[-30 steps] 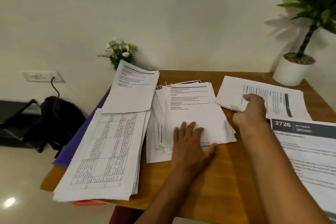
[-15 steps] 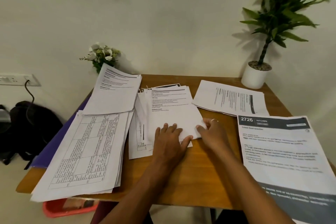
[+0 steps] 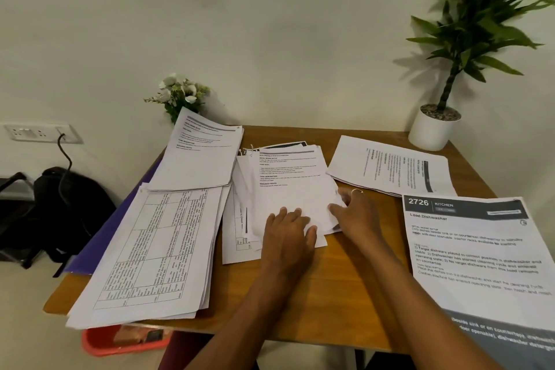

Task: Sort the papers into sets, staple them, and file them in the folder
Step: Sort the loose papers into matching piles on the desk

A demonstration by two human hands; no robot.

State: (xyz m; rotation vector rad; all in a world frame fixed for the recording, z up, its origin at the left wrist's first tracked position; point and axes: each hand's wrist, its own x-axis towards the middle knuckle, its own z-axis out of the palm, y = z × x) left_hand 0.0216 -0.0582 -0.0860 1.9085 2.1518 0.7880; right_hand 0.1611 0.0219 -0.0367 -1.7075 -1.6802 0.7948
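At the centre of the smooth wooden worktop (image 3: 330, 294) a loosely fanned pile of white printed papers (image 3: 288, 183) is pressed flat by the left grip (image 3: 288, 234), whose fingers are spread straight on the top sheet. The pile's curled edge at 3 o'clock is met by the right grip (image 3: 357, 213), thumb laid on the paper; whether the sheets are pinched cannot be told. A thin ring (image 3: 357, 191) is worn on one finger. A stack of gridded sheets (image 3: 150, 249) lies at 8 o'clock over a purple folder (image 3: 99, 243), with another stack (image 3: 204, 156) at 10 o'clock. Further sheets (image 3: 390, 165) lie at 2 o'clock, and a dark-headed page (image 3: 480, 249) at 4 o'clock.
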